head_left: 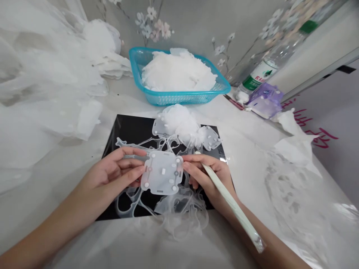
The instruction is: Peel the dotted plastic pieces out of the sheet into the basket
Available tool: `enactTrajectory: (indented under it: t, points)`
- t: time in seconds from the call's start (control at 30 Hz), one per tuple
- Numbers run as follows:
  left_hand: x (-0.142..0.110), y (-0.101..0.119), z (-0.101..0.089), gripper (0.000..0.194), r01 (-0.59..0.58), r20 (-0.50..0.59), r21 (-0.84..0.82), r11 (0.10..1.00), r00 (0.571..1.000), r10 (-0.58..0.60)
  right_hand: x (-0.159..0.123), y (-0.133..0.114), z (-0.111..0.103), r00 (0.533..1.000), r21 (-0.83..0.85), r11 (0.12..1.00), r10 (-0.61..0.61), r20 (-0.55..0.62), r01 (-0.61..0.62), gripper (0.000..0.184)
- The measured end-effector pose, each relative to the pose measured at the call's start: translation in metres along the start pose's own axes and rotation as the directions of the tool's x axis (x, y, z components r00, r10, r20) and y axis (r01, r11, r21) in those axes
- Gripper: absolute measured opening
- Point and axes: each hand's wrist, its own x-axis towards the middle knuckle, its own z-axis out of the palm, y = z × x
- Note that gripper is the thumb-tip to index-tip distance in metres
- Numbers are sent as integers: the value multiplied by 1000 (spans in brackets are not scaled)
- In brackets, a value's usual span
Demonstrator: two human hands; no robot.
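Observation:
A translucent white silicone pad [157, 179] with small raised studs and slots is held up between my two hands. My left hand [114, 172] pinches its left edge between thumb and fingers. With thumb and forefinger, my right hand [210, 175] grips the right edge. A pale green stick-like tool [224, 190], its near end wrapped in clear film, also rests in my right hand and slants over the wrist; its working tip is mostly hidden. Beneath lie thin translucent trimmings [131, 203] on a black board [130, 127]. Behind the held pad is a heap of similar pads [179, 123].
A blue plastic basket [179, 98] full of white pieces stands at the back. Large piles of translucent sheets [50, 74] fill the left side. At the back right are a water bottle [260, 74], a purple packet [266, 99] and crumpled tissue [297, 145]. Clear film [297, 205] lies at right.

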Motion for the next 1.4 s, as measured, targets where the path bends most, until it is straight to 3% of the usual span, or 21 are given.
enactTrajectory:
  t: [0.13, 0.27, 0.3, 0.37, 0.43, 0.5, 0.57, 0.67, 0.8, 0.9, 1.0, 1.07, 1.13, 1.27, 1.33, 1.4]
  points:
    - [1, -4, -1, 26, -24, -3, 33, 999, 1000, 25, -1, 5, 2, 999, -48, 998, -46, 14, 47, 19]
    - [0, -9, -1, 27, -81, 4, 90, 993, 997, 81, -4, 8, 2, 957, -196, 937, -279, 72, 288, 22]
    - [-2, -10, -1, 26, -99, -5, 106, 990, 995, 100, -4, 7, 0, 934, -244, 903, -354, 40, 353, 20]
    - [-5, -10, -2, 24, -140, -58, 149, 979, 987, 150, 0, 5, -10, 876, -340, 852, -463, -135, 398, 19]
    - [-8, -10, -3, 20, -190, -153, 236, 953, 961, 230, 8, 4, -23, 808, -405, 859, -465, -360, 314, 23]
    - [-9, -10, -5, 22, -206, -242, 395, 895, 917, 318, 19, 5, -38, 780, -419, 892, -381, -496, 169, 30]
    - [-7, -12, -7, 33, -191, -262, 586, 787, 875, 408, 30, 10, -51, 786, -450, 891, -318, -530, 57, 31]
    - [-2, -15, -12, 55, -195, -173, 772, 605, 851, 495, 38, 18, -59, 779, -560, 829, -352, -519, 2, 33]
    - [0, -17, -17, 42, -177, -129, 816, 550, 872, 472, 34, 18, -53, 686, -689, 722, -536, -493, 69, 31]
    - [-2, -15, -16, 22, -184, -108, 824, 536, 878, 467, 23, 12, -40, 617, -784, 582, -703, -354, 214, 24]
    - [-5, -15, -12, 18, -251, -37, 842, 477, 857, 515, 10, 7, -22, 597, -793, 335, -801, 45, 509, 23]
    - [-8, -15, -8, 19, -296, -5, 821, 488, 851, 525, 3, 6, -11, 583, -661, 240, -728, 361, 711, 27]
    - [-9, -15, -3, 19, -305, -15, 754, 582, 878, 479, -2, 6, -2, 575, -557, 244, -602, 554, 793, 29]
    - [-13, -15, 6, 23, -272, -65, 573, 773, 925, 374, -6, 9, 1, 592, -588, 201, -528, 609, 783, 18]
    - [-14, -15, 9, 26, -282, -68, 529, 800, 926, 371, -7, 8, -1, 574, -591, 170, -548, 608, 789, 21]
    - [-14, -15, 8, 28, -316, -50, 530, 787, 915, 401, -10, 7, -1, 606, -593, 242, -573, 551, 768, 22]
